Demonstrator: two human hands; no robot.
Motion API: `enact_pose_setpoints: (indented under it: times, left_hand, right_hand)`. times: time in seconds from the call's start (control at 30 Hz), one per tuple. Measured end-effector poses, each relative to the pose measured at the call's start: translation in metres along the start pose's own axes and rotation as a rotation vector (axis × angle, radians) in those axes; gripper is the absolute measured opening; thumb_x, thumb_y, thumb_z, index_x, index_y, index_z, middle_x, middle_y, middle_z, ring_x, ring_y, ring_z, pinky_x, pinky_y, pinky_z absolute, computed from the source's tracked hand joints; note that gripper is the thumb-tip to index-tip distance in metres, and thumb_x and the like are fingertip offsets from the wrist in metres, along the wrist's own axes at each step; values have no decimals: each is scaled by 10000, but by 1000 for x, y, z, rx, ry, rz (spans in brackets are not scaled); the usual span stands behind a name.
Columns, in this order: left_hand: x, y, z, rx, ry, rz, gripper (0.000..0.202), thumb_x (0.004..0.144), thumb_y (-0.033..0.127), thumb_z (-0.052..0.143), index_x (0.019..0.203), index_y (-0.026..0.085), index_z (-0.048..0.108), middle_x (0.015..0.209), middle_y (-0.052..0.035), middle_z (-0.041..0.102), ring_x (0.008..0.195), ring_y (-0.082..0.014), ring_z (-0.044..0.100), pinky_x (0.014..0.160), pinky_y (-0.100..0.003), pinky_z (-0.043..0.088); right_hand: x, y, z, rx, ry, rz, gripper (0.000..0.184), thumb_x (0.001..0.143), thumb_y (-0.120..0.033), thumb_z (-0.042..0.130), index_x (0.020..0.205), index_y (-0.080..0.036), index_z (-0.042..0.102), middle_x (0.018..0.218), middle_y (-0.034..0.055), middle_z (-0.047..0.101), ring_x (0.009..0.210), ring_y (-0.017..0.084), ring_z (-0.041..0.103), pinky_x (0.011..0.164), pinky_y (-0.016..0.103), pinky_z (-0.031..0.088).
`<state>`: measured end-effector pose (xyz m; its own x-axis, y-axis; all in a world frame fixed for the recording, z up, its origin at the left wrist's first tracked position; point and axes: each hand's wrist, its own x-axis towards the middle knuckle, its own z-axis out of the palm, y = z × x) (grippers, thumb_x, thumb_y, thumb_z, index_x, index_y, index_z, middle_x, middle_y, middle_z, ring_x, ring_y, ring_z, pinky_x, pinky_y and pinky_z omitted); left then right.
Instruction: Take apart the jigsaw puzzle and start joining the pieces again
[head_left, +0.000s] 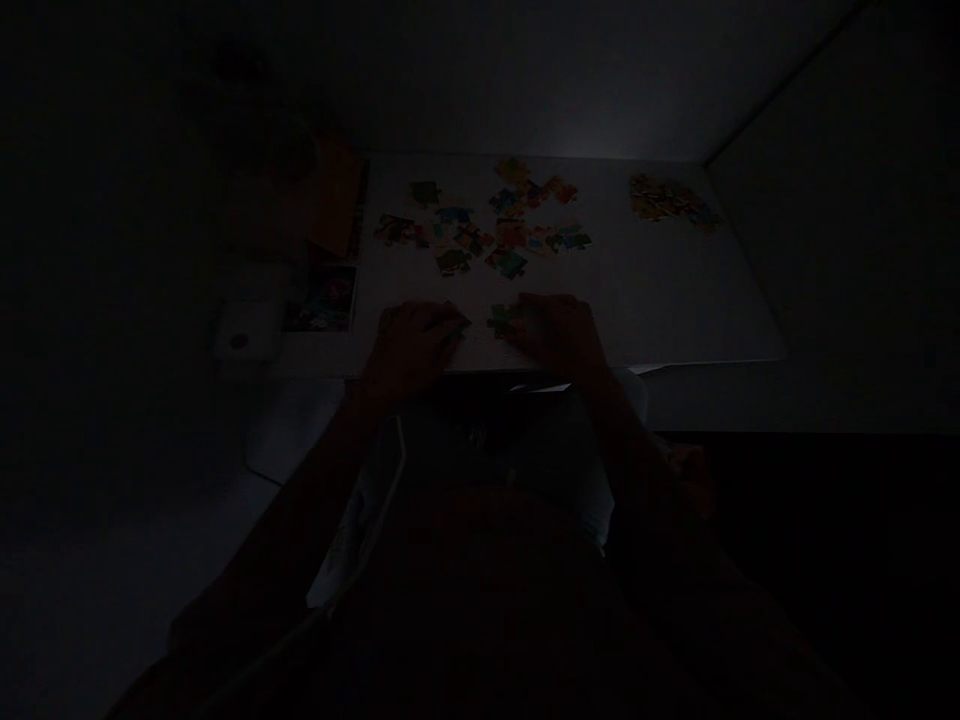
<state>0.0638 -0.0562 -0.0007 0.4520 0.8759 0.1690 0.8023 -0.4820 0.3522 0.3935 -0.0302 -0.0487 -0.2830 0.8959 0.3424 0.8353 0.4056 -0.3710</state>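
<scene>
Dim feed. I read left hand (412, 350) at a jigsaw piece (461, 321), right hand (559, 332) at a green piece (504, 320); grip: cannot tell. Loose pieces (510, 235) lie ahead on the white table (660, 300).

The light is poor, so we can give little more than outlines. Our left hand (409, 350) and right hand (559, 335) are bare, and so are the left forearm (300, 510) at 7 o'clock and the right forearm (637, 470) at 5. At 6 o'clock we make out a dark reddish top (487, 570). Pale patterned fabric (352, 530) with a thin white edge shows at 7 o'clock, and pale cloth (600, 480) at 5; we cannot tell which garment they belong to.
</scene>
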Motion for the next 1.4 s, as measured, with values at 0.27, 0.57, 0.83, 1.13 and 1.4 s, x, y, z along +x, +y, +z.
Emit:
enact_pose_setpoints:
  times: [0.27, 0.57, 0.83, 1.13, 1.4]
  left_hand:
    - [-21, -28, 6, -120, -59, 238, 427, 1139, 449, 783, 1536, 300, 827, 1647, -98, 802, 1626, -341, 698, 1389, -566, 456]
    - [-33, -35, 3, -156, 74, 219, 325, 1204, 384, 671, 1437, 368, 898, 1462, -57, 890, 1464, -290, 804, 1288, -529, 578]
    - [-26, -40, 7, -124, 265, 92, 514, 984, 522, 970, 1395, 260, 804, 1434, -150, 815, 1365, -366, 779, 1185, -552, 608]
    - [-11, -36, 1, -30, 113, -53, 487, 1131, 582, 815, 1489, 251, 817, 1542, -152, 749, 1498, -397, 632, 1308, -626, 481]
    - [18, -21, 10, -101, -11, 11, 536, 1102, 503, 801, 1584, 269, 810, 1619, -160, 754, 1533, -423, 630, 1300, -638, 445]
  right_hand:
    - [0, 2, 0, 15, 37, 35, 747, 1128, -860, 671, 1584, -278, 774, 1512, 195, 843, 1389, 478, 760, 1219, 714, 547]
    - [1, -2, -3, 16, 22, 44, 670, 1138, -795, 680, 1572, -293, 771, 1511, 187, 837, 1414, 475, 736, 1236, 715, 525]
    - [0, -6, -9, -28, -54, -45, 658, 1127, -676, 778, 1662, -299, 709, 1728, 181, 727, 1561, 465, 657, 1285, 686, 496]
    - [2, -5, -8, 39, -33, -20, 519, 1097, -726, 820, 1443, -338, 820, 1615, 143, 785, 1517, 449, 681, 1267, 692, 507]
    - [0, 1, -10, 50, -62, -32, 588, 1056, -744, 859, 1456, -317, 792, 1534, 159, 812, 1466, 449, 714, 1258, 664, 490]
